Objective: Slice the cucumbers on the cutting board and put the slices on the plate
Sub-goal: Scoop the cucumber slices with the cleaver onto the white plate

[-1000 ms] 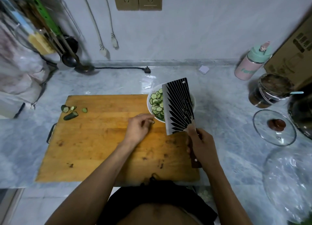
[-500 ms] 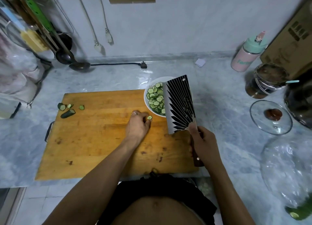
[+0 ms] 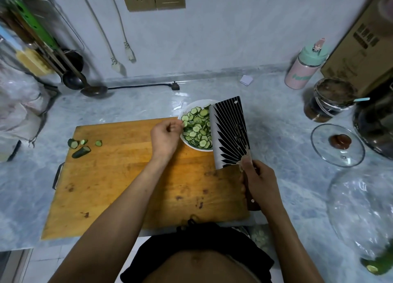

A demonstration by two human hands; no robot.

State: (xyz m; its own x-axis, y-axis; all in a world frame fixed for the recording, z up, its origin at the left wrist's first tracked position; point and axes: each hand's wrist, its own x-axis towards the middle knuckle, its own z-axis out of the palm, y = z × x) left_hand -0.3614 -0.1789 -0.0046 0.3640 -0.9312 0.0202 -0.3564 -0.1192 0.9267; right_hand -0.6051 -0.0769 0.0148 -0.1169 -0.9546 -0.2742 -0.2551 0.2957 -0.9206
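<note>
**Dropping the last stray slice on the plate, cleaver parked**

So my left hand (image 3: 164, 134) is at the near-left rim of the plate (image 3: 192, 147), fingers curled in like they're pinching a slice, though I can't actually see one in the grip from this angle. The plate sits just past the far right corner of the cutting board (image 3: 119, 176) and it's already heaped with cucumber slices (image 3: 196, 126).

My right hand (image 3: 258, 180) is wrapped tight around the handle of the cleaver (image 3: 229, 134), blade flat-ish over the plate's right side.

How I'd do this bit: carry the pinch fully over the pile before letting go, so nothing bounces onto the table. Keep the blade still and its edge turned away from the left fingers, they're close.

Leftover cucumber ends (image 3: 81, 147) sit at the board's far left, probably scraps, so I reckon we're nearly done.
</note>
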